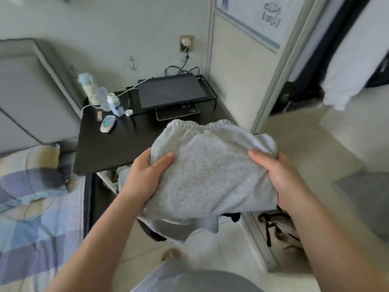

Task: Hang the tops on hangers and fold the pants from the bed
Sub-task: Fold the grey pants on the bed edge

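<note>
1. Head view: a person's left hand (145, 178) and right hand (280, 182) grip opposite sides of a folded pair of light grey fleece pants (210, 175), thumbs on top and fingers curled underneath.
2. The bundle is held in mid-air between the hands. Its gathered elastic waistband (197, 125) points away from the person, towards a dark wooden bedside table (117, 150). A blue checked bed (37, 228) lies to the left.
3. The cloth looks soft, light and limp. It will likely sag or fall open wherever it is unsupported, though the fleece nap should resist slipping.
4. Loose grey fabric droops below the near edge, perhaps a leg end; the view there is unclear.
5. The safest hold appears to be both side edges pinched through every layer, or a flat palm beneath.
</note>
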`<state>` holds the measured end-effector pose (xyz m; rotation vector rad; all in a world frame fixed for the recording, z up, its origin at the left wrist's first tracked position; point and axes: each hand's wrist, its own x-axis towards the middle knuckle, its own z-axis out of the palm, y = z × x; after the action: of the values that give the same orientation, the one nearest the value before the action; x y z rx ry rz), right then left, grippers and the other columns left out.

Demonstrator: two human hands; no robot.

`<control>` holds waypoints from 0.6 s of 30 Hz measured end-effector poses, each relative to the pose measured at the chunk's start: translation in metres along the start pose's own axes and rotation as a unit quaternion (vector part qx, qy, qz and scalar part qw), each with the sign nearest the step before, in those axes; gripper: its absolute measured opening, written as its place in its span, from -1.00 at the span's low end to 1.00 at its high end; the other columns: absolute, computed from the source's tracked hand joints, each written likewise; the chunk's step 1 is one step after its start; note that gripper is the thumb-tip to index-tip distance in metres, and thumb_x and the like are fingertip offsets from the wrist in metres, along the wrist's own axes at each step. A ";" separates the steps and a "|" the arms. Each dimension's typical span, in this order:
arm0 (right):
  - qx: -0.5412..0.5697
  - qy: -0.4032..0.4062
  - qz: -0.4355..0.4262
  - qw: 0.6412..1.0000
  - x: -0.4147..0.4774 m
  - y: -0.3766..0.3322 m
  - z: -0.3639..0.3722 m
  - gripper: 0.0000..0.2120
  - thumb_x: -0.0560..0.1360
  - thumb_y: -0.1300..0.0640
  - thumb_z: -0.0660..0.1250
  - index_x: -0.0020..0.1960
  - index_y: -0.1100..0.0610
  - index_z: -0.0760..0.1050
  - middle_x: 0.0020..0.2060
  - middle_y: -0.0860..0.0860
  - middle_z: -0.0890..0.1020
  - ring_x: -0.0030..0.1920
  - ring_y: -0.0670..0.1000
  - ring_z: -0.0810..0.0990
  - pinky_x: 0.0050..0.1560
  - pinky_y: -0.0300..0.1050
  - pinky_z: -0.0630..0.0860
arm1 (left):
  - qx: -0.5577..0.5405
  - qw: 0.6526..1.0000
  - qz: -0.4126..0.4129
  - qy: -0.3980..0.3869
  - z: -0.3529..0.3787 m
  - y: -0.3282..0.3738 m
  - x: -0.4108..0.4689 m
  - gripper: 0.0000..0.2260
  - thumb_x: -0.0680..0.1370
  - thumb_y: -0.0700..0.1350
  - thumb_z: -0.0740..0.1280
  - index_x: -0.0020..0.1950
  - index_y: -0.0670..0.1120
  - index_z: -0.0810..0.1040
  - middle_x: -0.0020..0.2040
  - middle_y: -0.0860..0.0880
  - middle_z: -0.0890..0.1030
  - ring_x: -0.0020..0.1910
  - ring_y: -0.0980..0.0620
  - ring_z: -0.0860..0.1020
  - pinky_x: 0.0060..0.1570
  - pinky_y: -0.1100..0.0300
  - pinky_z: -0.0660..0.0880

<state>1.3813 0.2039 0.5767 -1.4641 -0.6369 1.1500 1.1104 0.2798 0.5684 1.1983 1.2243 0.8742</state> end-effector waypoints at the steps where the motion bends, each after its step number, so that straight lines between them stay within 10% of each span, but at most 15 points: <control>1: 0.010 0.028 0.000 1.000 0.001 0.001 -0.018 -0.79 0.47 0.06 0.49 0.06 0.12 0.65 -0.10 0.09 0.75 -0.11 0.13 0.75 -0.20 -0.03 0.65 | 0.008 1.000 -0.001 -0.022 0.019 0.004 0.010 -0.85 0.55 0.02 0.45 0.06 0.00 0.65 -0.06 -0.02 0.74 -0.11 -0.02 0.72 -0.22 0.15 0.63; 18: 0.182 0.417 0.056 0.889 0.048 0.050 -0.248 -0.61 0.38 0.00 0.56 0.15 0.09 0.61 -0.07 0.08 0.75 -0.08 0.16 0.74 0.03 0.28 0.65 | 0.208 0.876 -0.048 -0.433 0.374 0.021 0.179 -0.80 0.55 -0.02 0.46 0.12 -0.06 0.64 -0.07 -0.03 0.74 -0.14 -0.01 0.72 -0.14 0.10 0.65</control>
<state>1.6130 0.1283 0.4936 -1.4931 0.2579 0.5689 1.5102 0.3833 0.5252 1.6042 0.7114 -0.0706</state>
